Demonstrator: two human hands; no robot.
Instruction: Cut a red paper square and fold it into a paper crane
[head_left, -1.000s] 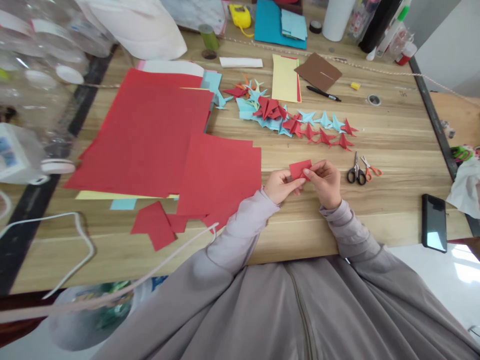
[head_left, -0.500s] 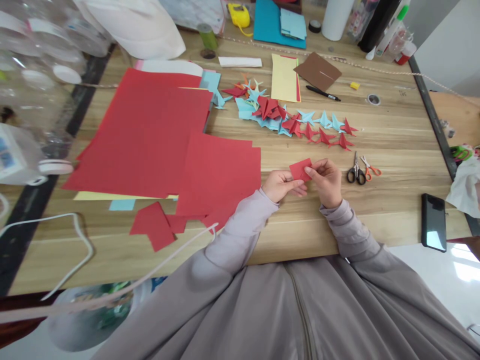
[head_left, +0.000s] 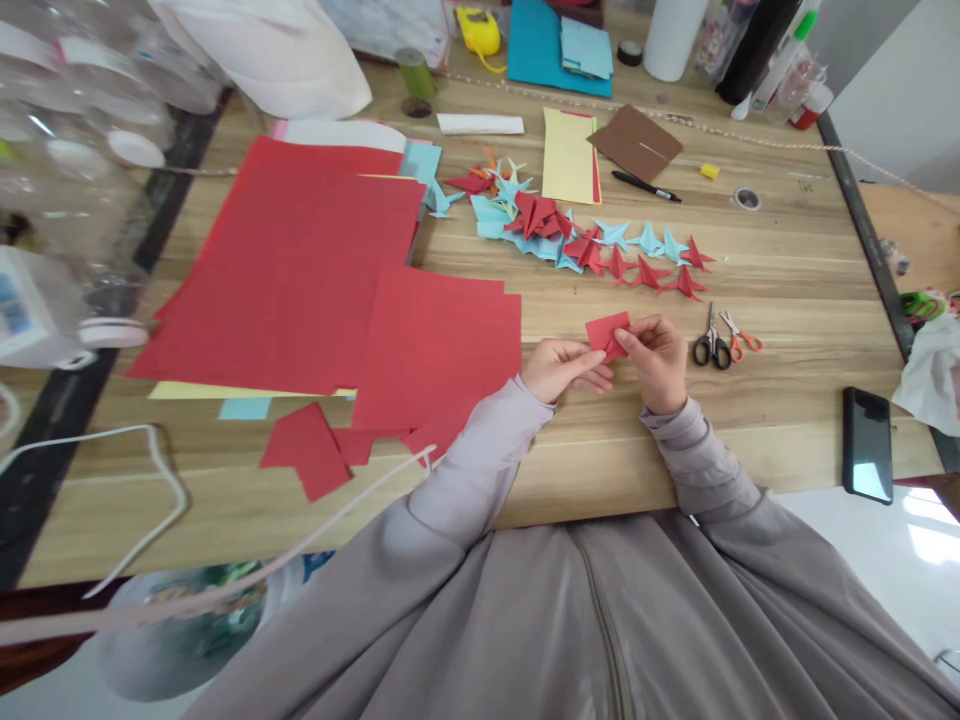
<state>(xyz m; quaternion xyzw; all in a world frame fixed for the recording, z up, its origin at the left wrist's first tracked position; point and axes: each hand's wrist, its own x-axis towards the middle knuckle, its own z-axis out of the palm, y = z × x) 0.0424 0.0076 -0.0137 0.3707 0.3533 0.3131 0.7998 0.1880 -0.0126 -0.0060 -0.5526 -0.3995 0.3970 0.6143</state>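
A small folded piece of red paper (head_left: 604, 331) is held just above the wooden table (head_left: 787, 300), between both of my hands. My left hand (head_left: 559, 368) pinches its lower left edge with the fingertips. My right hand (head_left: 656, 360) grips its right side, fingers curled around the fold. Both sleeves are grey. Beyond the hands lies a row of finished red and light-blue folded paper figures (head_left: 600, 245).
Large red sheets (head_left: 300, 260) cover the table's left half, with smaller red squares (head_left: 311, 455) near the front edge. Two pairs of scissors (head_left: 724, 342) lie right of my hands, a black phone (head_left: 868, 443) further right. A pen (head_left: 646, 187), yellow paper (head_left: 568, 155) and brown card (head_left: 636, 143) sit at the back.
The red piece has shifted slightly to the right and turned a little between my fingers. My hands stay in nearly the same place.
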